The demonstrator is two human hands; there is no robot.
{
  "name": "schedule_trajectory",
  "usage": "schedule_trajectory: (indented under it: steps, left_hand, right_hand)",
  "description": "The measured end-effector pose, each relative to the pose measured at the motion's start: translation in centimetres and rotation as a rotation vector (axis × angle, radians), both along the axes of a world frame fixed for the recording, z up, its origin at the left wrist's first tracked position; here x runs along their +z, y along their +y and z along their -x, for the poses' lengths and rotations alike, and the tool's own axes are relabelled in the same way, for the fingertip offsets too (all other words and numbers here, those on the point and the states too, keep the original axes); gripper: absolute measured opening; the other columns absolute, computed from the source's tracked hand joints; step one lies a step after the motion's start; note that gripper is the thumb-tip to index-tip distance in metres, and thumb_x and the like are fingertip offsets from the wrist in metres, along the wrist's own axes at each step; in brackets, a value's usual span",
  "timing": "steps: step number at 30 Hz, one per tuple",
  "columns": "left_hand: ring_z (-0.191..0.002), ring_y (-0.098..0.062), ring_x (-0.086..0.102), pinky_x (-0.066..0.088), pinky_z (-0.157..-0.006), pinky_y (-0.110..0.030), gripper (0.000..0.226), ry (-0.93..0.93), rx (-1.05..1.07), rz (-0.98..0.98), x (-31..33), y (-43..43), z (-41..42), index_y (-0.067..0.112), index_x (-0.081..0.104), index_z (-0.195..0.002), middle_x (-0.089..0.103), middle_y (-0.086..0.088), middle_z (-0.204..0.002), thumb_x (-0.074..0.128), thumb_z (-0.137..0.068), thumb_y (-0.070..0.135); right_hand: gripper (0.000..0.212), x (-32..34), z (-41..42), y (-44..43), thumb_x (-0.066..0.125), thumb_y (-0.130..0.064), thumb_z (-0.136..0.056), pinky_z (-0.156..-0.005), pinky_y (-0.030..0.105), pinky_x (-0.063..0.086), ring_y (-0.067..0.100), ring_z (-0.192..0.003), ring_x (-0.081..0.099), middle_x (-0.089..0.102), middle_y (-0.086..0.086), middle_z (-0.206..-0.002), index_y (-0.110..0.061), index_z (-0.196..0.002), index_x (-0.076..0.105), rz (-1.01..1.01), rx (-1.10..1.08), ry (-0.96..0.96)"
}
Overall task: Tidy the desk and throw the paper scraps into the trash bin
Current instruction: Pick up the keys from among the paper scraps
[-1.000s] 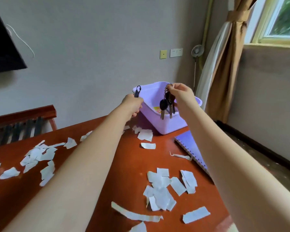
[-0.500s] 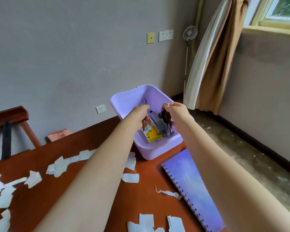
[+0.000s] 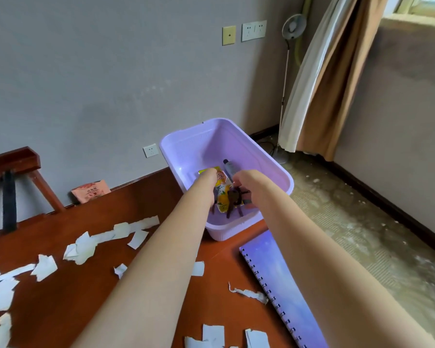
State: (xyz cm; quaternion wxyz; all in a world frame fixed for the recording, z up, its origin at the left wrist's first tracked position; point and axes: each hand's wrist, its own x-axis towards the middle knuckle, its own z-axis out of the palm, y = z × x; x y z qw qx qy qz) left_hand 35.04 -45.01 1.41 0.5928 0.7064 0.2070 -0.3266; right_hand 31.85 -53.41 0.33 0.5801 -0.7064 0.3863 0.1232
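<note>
hands [image 3: 207,178] [image 3: 248,183] inside lilac bin [image 3: 186,149], right grip pinching keys [image 3: 234,199], left's unclear

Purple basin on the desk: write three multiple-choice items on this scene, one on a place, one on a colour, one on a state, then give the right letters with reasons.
1. Where are both hands?
A. Inside the purple basin
B. On the notebook
C. On the chair

2. What colour is the spiral notebook cover?
A. Green
B. Purple-blue
C. Red

3. What state are the paper scraps in?
A. Stacked in the basin
B. Scattered on the desk
C. Held in both hands

Answers:
1 A: the left hand and right hand reach below its rim.
2 B: its cover shows purple-blue.
3 B: they lie loose across the wood.
</note>
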Motion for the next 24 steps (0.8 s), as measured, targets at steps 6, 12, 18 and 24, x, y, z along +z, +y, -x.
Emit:
schedule_trajectory:
  steps: [6, 12, 18, 24]
  left_hand:
    - [-0.060, -0.017, 0.035, 0.033, -0.061, -0.026, 0.031, -0.021, 0.066, -0.016, 0.0, 0.7, 0.1, 0.012, 0.041, -0.070, 0.039, -0.006, -0.070, 0.045, -0.095, 0.029]
    - [-0.068, -0.024, 0.050, 0.037, -0.061, -0.028, 0.020, -0.272, 0.061, -0.018, 1.8, 1.6, 0.8, 0.008, 0.053, -0.083, 0.053, -0.009, -0.077, 0.051, -0.086, 0.028]
    - [-0.065, -0.020, 0.024, 0.021, -0.058, -0.028, 0.028, -0.610, 0.044, 0.000, 5.2, 3.7, 1.8, 0.019, 0.031, -0.058, 0.028, -0.005, -0.063, 0.045, -0.080, 0.007]
    - [-0.076, -0.018, 0.039, 0.033, -0.063, -0.028, 0.021, -0.706, 0.070, 0.013, 7.0, 8.0, 4.4, 0.021, 0.041, -0.063, 0.047, -0.006, -0.084, 0.048, -0.081, 0.014]
  right_hand:
    - [0.010, 0.4, -0.4, -0.2, 0.050, -0.016, -0.092, -0.096, 0.039, 0.044, 0.027, -0.111, 0.054, 0.057, 0.012, -0.121, -0.009, -0.089, 0.057, -0.045, -0.019, 0.003]
    - [0.012, 1.7, 0.2, 0.6, 0.049, -0.010, -0.088, -0.083, 0.033, 0.050, 0.022, -0.076, 0.052, 0.050, 0.011, -0.085, -0.009, -0.088, 0.061, -0.066, -0.112, -0.156]
    - [0.010, 4.6, 1.8, 2.3, 0.050, -0.011, -0.088, -0.042, 0.015, 0.034, 0.017, -0.057, 0.050, 0.059, 0.003, -0.068, -0.011, -0.085, 0.059, 0.007, -0.171, -0.433]
    - [0.014, 6.4, 4.1, 5.9, 0.050, -0.012, -0.086, -0.071, 0.033, 0.050, 0.021, -0.076, 0.061, 0.062, -0.003, -0.067, -0.011, -0.088, 0.064, 0.207, -0.092, -0.606]
